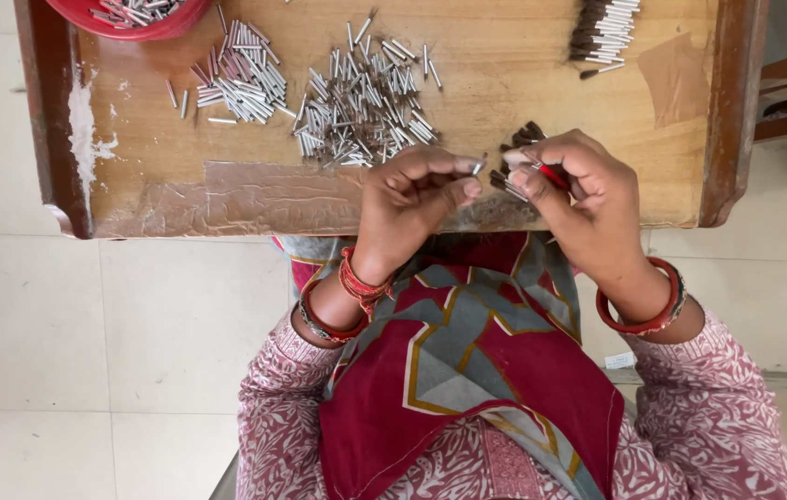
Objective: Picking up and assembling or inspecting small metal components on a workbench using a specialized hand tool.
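On the worktop (505, 56) I count two loose heaps of small silver tubes (361, 97), too many to count one by one. There is one red bowl (134, 18), one row of finished brushes (602, 32), and one small bundle of dark bristles (523, 137). I wear three red bangles (639, 315).
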